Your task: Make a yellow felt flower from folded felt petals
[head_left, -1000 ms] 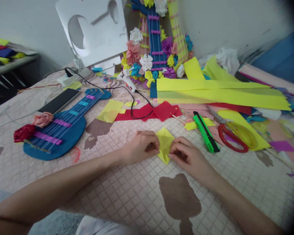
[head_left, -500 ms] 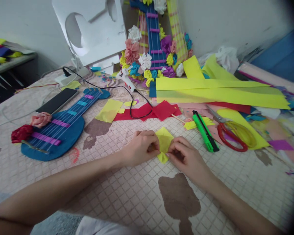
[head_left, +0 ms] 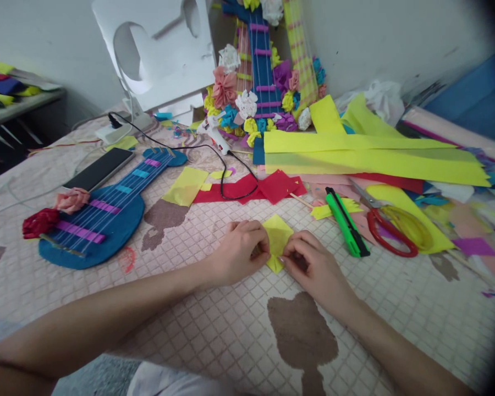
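Between my hands is a small square of yellow crepe paper, turned so a corner points toward me, with creases across its near part. My left hand pinches its left side with thumb and fingertips. From the right, my right hand pinches the opposite edge. The fingertips of both hands partly cover the paper's sides. Just beyond it lie red crepe paper pieces, and to the right a green utility knife rests beside red-handled scissors.
A blue paper guitar with paper roses lies at left, beside a black phone. Behind, a white glue gun trails its black cord across the table. Long yellow paper strips and scraps cover the right side. Decorated guitars stand at the back.
Both hands keep their pinch on the yellow paper while its near part becomes gathered and creased between the fingertips. The camera view shifts slightly; the surrounding things stay put.
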### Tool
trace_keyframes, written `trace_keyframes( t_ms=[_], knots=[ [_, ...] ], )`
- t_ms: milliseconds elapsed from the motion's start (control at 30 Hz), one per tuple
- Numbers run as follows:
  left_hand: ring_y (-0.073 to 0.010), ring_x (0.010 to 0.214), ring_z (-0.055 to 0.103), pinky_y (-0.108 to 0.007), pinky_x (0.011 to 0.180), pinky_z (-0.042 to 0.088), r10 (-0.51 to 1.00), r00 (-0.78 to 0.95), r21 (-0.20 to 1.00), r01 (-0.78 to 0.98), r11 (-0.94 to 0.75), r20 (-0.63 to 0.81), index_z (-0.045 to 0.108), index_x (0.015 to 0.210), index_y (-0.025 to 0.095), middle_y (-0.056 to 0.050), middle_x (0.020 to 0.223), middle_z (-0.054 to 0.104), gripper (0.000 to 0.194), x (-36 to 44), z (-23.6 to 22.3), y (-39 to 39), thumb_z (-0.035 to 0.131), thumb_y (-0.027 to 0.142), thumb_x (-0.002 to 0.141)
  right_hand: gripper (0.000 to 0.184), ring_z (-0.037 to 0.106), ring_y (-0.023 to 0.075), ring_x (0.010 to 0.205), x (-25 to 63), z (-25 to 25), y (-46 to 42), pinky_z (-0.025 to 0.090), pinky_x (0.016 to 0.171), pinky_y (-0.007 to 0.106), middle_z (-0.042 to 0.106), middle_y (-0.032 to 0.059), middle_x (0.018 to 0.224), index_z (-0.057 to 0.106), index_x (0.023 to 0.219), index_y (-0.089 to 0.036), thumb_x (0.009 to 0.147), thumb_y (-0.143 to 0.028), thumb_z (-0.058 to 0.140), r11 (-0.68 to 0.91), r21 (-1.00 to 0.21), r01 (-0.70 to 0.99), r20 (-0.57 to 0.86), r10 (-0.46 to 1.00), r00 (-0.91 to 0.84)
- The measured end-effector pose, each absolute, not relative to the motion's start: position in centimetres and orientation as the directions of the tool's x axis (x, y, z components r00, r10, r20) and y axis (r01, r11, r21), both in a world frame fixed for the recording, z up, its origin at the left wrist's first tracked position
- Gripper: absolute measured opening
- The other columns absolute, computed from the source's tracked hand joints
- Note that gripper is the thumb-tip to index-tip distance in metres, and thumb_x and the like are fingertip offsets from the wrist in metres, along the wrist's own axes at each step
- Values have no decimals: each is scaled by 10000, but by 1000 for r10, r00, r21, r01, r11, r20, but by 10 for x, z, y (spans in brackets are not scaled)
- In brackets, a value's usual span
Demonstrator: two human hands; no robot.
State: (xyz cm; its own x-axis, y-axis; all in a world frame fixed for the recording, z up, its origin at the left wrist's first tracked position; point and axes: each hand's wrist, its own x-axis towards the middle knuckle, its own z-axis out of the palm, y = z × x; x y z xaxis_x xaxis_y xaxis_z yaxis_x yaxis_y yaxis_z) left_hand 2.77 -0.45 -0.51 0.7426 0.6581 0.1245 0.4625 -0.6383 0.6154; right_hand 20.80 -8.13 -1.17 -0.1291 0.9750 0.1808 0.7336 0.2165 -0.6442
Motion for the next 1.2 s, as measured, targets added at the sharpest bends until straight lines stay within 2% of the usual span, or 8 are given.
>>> trace_keyframes(
  t_ms=[600, 800, 967, 1200],
  knots=[
    [-175, 845, 539, -343, 783, 348, 661, 735, 612, 457, -645, 148, 559, 732, 164, -10, 812, 580, 30, 29, -7, -6, 561, 138, 745, 113, 537, 171, 795, 206, -14, -82, 479, 702, 317, 499, 35, 868, 485, 795, -218, 826, -112, 510, 229, -611, 758, 197, 971, -135],
    [-190, 900, 536, -355, 802, 346, 669, 730, 617, 466, -634, 136, 574, 795, 175, -20, 871, 584, 58, 29, -5, -7, 565, 138, 751, 122, 528, 153, 735, 206, -15, -84, 480, 662, 303, 494, 37, 908, 487, 882, -226, 833, -117, 512, 216, -614, 759, 192, 974, -122],
    [-191, 936, 530, -376, 837, 335, 663, 735, 627, 450, -635, 143, 596, 799, 181, -29, 929, 577, 65, 28, -4, -9, 557, 132, 782, 137, 534, 175, 840, 206, -13, -84, 482, 724, 319, 483, 37, 907, 514, 845, -232, 843, -98, 484, 247, -616, 748, 192, 968, -162],
    [-201, 948, 524, -384, 847, 329, 652, 745, 622, 445, -644, 142, 603, 794, 179, -32, 943, 573, 28, 26, -4, -10, 613, 180, 767, 116, 531, 184, 860, 206, -13, -84, 489, 725, 332, 475, 48, 926, 525, 871, -223, 825, -119, 503, 247, -625, 741, 184, 969, -167]
  ],
)
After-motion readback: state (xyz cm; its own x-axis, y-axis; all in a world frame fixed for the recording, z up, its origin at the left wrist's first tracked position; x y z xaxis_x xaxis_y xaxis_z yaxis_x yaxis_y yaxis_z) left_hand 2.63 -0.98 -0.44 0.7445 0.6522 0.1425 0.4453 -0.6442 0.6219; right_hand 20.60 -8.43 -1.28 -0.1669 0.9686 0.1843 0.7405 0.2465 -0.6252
